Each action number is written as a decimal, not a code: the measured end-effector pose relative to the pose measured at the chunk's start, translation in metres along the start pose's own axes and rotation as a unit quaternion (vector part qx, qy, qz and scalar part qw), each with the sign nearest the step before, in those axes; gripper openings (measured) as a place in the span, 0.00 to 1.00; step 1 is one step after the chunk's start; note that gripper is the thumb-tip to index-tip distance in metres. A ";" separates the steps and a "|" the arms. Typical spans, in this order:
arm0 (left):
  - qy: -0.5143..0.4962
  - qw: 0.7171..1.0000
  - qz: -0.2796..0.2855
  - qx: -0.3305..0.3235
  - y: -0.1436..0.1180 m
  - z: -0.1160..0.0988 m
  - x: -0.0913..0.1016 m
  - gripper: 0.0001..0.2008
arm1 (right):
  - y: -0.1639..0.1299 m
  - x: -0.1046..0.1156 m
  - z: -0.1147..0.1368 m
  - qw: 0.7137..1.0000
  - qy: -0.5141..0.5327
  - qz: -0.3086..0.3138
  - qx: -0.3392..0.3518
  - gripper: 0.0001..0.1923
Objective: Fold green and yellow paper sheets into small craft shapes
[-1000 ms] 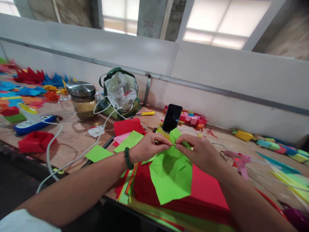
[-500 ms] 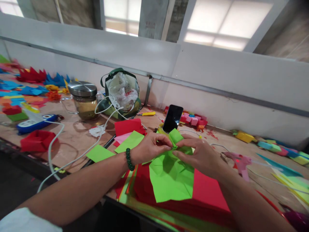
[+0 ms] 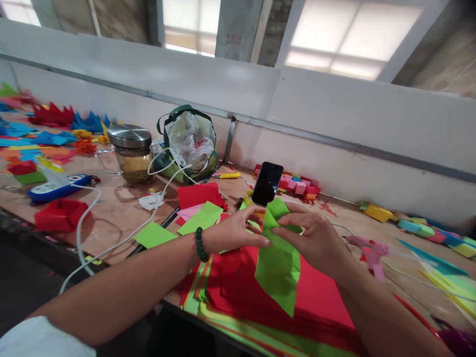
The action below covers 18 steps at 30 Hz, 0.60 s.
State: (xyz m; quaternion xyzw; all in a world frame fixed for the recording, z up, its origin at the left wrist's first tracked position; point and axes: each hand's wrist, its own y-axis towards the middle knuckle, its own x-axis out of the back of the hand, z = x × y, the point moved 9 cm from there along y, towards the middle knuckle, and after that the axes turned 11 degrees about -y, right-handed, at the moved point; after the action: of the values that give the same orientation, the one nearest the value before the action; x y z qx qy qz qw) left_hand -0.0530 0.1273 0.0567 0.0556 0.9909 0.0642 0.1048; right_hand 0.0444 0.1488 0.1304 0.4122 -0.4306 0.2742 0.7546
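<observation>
I pinch a folded green paper (image 3: 278, 263) at its top with both hands, above the red sheets (image 3: 230, 292) at the near edge of the table (image 3: 119, 208). My right hand (image 3: 316, 238) grips the upper fold between thumb and fingers, closed on it. My left hand (image 3: 234, 230) meets it from the other side, fingertips pressed to the same fold; the bead bracelet (image 3: 200, 244) sits on that wrist. The paper hangs down from my fingers in a narrow pointed shape, its lower tip just over the red sheets, though I cannot tell whether it touches them.

Just behind my hands a phone (image 3: 267, 183) stands propped, screen dark. Loose green squares (image 3: 201, 217) lie left of my left hand, with a red piece (image 3: 199, 194) behind them. Farther left are a jar (image 3: 131, 153) with a metal lid, a green bag (image 3: 188, 141) with plastic in it, and a white cable (image 3: 111, 238) running off the table edge. A pink glue gun (image 3: 370, 250) lies right of my right hand. Small pink blocks (image 3: 299, 184) sit by the wall.
</observation>
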 end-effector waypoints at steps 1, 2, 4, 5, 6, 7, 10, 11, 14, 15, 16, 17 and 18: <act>-0.029 0.999 0.035 0.029 0.000 0.006 -0.007 0.21 | 0.000 0.001 0.000 1.000 -0.002 -0.002 -0.004 0.07; -0.054 0.995 0.063 0.046 0.000 0.009 -0.012 0.16 | 0.000 0.001 0.000 1.000 -0.004 -0.001 -0.007 0.08; -0.088 0.990 0.091 0.055 -0.001 0.010 -0.019 0.06 | 0.001 0.000 0.000 1.000 -0.005 0.000 -0.008 0.08; -0.096 0.990 0.092 0.053 -0.001 0.009 -0.020 0.05 | 0.001 0.001 0.002 1.000 -0.004 -0.002 -0.004 0.08; -0.100 0.990 0.088 0.050 -0.001 0.009 -0.020 0.06 | 0.002 0.001 0.003 1.000 -0.003 -0.003 0.001 0.08; -0.100 0.990 0.083 0.047 -0.001 0.008 -0.019 0.06 | 0.002 0.000 0.004 1.000 -0.007 -0.004 0.003 0.08; -0.088 0.993 0.070 0.040 -0.002 0.005 -0.018 0.06 | 0.002 0.000 0.003 0.999 -0.043 -0.014 -0.003 0.05; -0.082 0.994 0.068 0.039 -0.002 0.004 -0.018 0.06 | 0.001 -0.001 0.003 0.998 -0.057 -0.013 -0.006 0.05; -0.062 0.995 0.063 0.051 -0.003 0.004 -0.018 0.06 | 0.001 -0.005 0.002 0.996 -0.090 -0.006 -0.003 0.09; -0.059 0.995 0.063 0.058 -0.003 0.004 -0.018 0.06 | 0.000 -0.005 0.002 0.995 -0.102 -0.006 0.000 0.10; -0.060 0.994 0.064 0.063 -0.004 0.004 -0.019 0.06 | 0.000 -0.005 0.003 0.994 -0.113 -0.010 0.002 0.12; -0.063 0.994 0.066 0.067 -0.004 0.004 -0.020 0.06 | 0.000 -0.004 0.003 0.992 -0.122 -0.013 0.004 0.13; -0.068 0.993 0.068 0.070 -0.004 0.004 -0.020 0.06 | 0.000 -0.003 0.004 0.992 -0.127 -0.016 0.007 0.14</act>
State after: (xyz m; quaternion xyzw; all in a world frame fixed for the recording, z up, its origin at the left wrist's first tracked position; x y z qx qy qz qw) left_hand -0.0326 0.1214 0.0560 0.1344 0.9774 -0.0026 0.1629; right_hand 0.0416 0.1450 0.1285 0.4557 -0.5146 0.2102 0.6952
